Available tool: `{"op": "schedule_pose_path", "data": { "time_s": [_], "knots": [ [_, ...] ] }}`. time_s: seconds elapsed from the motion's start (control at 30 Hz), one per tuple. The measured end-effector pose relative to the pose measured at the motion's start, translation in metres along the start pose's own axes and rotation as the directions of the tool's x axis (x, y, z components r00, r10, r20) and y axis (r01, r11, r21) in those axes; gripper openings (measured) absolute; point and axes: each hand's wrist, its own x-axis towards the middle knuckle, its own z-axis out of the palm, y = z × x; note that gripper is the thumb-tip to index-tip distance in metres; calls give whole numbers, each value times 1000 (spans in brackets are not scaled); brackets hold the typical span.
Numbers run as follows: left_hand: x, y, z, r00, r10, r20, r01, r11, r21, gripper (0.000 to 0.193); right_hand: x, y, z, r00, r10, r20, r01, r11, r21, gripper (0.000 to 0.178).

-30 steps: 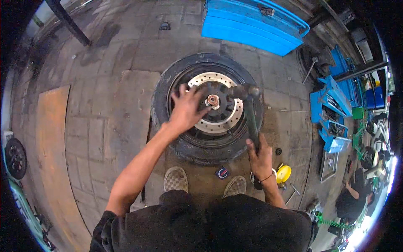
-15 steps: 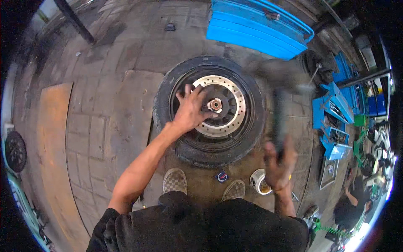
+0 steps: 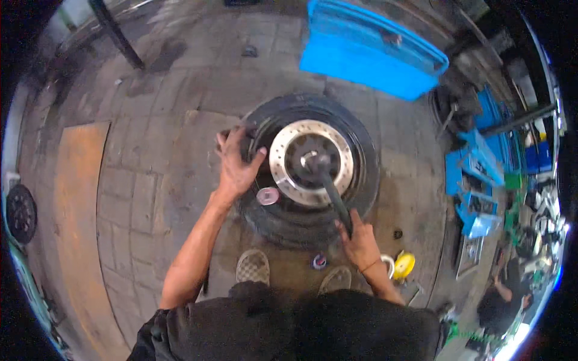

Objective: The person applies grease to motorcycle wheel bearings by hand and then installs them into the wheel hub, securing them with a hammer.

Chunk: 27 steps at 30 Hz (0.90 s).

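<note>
A motorcycle wheel lies flat on the paved floor before my feet, its black tyre (image 3: 283, 228) around a drilled brake disc (image 3: 291, 188). My right hand (image 3: 363, 245) is closed around the dark handle of a hammer (image 3: 335, 201). The hammer's blurred head is over the hub at the wheel's middle and hides part of it. At the tyre's left edge is my left hand (image 3: 236, 171), thumb and fingers spread; whether it touches the rubber is hard to see. A small pinkish round piece (image 3: 268, 195) rests on the wheel's near left side.
Beyond the wheel stands a blue metal cabinet (image 3: 367, 66). An opened blue toolbox (image 3: 475, 162) is at the right. Near my right wrist are a white tub (image 3: 390, 265) and a yellow round piece (image 3: 404, 265). A rusty board (image 3: 84, 210) lies left. Another person (image 3: 506, 298) is at far right.
The hammer has swung from the upper right down to the hub. My left hand has left the hub area and shifted left to the tyre's edge.
</note>
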Motion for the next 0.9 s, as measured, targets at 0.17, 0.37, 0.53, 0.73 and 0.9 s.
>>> {"op": "schedule_pose_path", "data": {
  "time_s": [0.17, 0.37, 0.53, 0.73, 0.9],
  "knots": [
    [-24, 20, 32, 932, 31, 360, -84, 988, 132, 51, -28, 21, 13, 983, 26, -182, -12, 997, 77, 46],
    [-29, 33, 57, 861, 115, 496, -264, 934, 241, 47, -26, 31, -6, 961, 78, -264, -27, 981, 194, 42],
    [-45, 36, 65, 863, 197, 466, -351, 897, 269, 35, -28, 26, 4, 960, 78, -269, -19, 977, 214, 40],
    [-40, 39, 18, 884, 63, 462, -223, 927, 300, 37, -24, 10, 7, 956, -23, -293, 85, 976, 198, 30],
    [-128, -11, -40, 981, 96, 170, -143, 946, 290, 43, -37, 62, -17, 926, 164, -341, -100, 975, 197, 38]
  ]
}}
